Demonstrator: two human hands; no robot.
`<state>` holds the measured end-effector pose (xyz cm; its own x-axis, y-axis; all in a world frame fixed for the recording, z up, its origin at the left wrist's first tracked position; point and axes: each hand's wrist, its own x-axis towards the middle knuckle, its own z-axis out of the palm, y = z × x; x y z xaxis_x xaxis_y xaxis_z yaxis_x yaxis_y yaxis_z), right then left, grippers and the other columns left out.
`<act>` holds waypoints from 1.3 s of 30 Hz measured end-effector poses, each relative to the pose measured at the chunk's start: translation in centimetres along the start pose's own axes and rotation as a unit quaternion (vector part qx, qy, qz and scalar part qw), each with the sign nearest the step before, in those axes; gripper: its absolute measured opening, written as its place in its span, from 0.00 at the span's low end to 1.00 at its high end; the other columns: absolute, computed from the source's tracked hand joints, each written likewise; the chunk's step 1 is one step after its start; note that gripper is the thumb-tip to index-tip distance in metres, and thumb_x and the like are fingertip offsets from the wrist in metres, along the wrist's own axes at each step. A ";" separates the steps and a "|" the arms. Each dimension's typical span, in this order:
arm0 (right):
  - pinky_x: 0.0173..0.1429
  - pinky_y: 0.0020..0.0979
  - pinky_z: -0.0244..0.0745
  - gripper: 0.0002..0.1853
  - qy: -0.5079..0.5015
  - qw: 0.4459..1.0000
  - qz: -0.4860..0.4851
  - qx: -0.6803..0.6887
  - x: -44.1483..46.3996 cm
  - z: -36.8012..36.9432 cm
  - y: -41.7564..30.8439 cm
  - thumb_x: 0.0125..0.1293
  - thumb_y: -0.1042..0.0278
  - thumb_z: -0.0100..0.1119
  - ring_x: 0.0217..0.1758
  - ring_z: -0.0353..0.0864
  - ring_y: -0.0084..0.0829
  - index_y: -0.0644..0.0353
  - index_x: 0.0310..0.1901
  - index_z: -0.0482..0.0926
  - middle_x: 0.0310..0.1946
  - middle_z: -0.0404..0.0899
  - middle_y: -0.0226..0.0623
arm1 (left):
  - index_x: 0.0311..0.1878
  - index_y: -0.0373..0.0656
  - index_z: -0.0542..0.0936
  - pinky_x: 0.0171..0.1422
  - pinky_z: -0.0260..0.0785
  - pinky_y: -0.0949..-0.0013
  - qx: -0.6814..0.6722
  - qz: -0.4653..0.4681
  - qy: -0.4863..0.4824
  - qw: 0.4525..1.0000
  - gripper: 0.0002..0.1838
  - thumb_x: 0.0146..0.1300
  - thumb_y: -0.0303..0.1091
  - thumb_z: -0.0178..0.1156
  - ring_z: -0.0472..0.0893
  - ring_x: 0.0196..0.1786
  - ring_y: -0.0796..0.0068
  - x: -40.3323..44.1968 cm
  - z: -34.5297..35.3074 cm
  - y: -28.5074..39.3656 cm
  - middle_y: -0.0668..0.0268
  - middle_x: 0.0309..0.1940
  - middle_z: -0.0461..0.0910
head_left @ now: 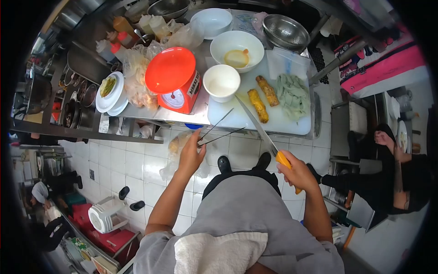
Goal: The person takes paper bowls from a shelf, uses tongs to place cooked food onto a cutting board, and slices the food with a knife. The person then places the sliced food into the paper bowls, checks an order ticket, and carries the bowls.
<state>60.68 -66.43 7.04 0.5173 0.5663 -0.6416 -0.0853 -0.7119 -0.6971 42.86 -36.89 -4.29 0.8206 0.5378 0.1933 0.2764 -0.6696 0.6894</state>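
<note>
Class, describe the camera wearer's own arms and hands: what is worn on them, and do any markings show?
The left hand and right hand are bare, without gloves. The forearms are uncovered, with no watch, bracelet or clear marking visible. Plain grey short sleeves cover the upper arms. Anything as small as a ring is hard to make out.

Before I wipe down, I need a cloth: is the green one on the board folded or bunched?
Bunched: the cloth lies in loose, uneven creases beside the rolls on the board.
</note>
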 end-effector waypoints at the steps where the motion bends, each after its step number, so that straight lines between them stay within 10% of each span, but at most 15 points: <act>1: 0.23 0.26 0.72 0.28 0.004 1.000 -0.013 -0.011 0.4 0.6 -0.5 0.68 0.61 0.56 0.20 0.74 0.22 0.55 0.67 0.64 0.28 0.79 0.34 | 0.61 0.42 0.70 0.40 0.74 0.65 -0.004 0.006 -0.001 1.000 0.27 0.57 0.26 0.66 0.82 0.36 0.64 0.5 0.6 0.0 0.61 0.39 0.81; 6: 0.26 0.29 0.72 0.27 0.033 0.998 -0.014 -0.056 -0.2 0.8 -1.1 0.67 0.62 0.57 0.20 0.73 0.25 0.52 0.67 0.65 0.25 0.76 0.36 | 0.65 0.46 0.69 0.40 0.74 0.58 0.265 0.051 -0.082 0.960 0.32 0.57 0.36 0.65 0.82 0.38 0.58 1.8 3.1 1.5 0.57 0.41 0.79; 15: 0.15 0.29 0.63 0.26 0.082 0.993 0.037 -0.079 -6.5 -3.7 2.9 0.67 0.56 0.55 0.17 0.69 0.22 0.45 0.66 0.68 0.20 0.71 0.31 | 0.59 0.44 0.72 0.47 0.73 0.52 0.087 0.043 -0.174 0.980 0.23 0.60 0.31 0.63 0.80 0.43 0.49 3.6 -0.4 1.9 0.56 0.39 0.79; 24: 0.31 0.37 0.75 0.25 0.003 0.988 -0.074 -0.134 -5.2 -3.6 6.1 0.68 0.57 0.55 0.28 0.80 0.39 0.48 0.65 0.66 0.36 0.81 0.47 | 0.66 0.52 0.72 0.41 0.74 0.61 0.077 0.061 -0.112 0.989 0.30 0.59 0.39 0.67 0.82 0.37 0.58 5.1 -2.7 4.7 0.56 0.41 0.82; 28: 0.28 0.29 0.73 0.25 -0.032 0.997 0.067 -0.017 -8.7 -7.4 8.1 0.67 0.61 0.57 0.23 0.75 0.24 0.49 0.65 0.67 0.31 0.79 0.34 | 0.59 0.48 0.73 0.51 0.70 0.56 0.207 0.087 -0.148 0.963 0.24 0.59 0.34 0.66 0.82 0.41 0.58 6.8 -2.8 6.6 0.62 0.39 0.82; 39: 0.21 0.25 0.70 0.26 0.253 0.961 0.060 0.091 -11.5 -7.2 13.6 0.67 0.67 0.54 0.19 0.73 0.20 0.56 0.66 0.65 0.27 0.77 0.33 | 0.62 0.40 0.70 0.47 0.72 0.57 0.262 0.183 -0.218 0.922 0.26 0.60 0.29 0.61 0.80 0.45 0.55 8.8 -1.3 6.1 0.58 0.42 0.78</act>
<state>59.70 -85.59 7.26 0.8379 0.1773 -0.5162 -0.2946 -0.6492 -0.7012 51.14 -35.57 2.50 0.9984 0.0461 -0.0320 0.0512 -0.9822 0.1807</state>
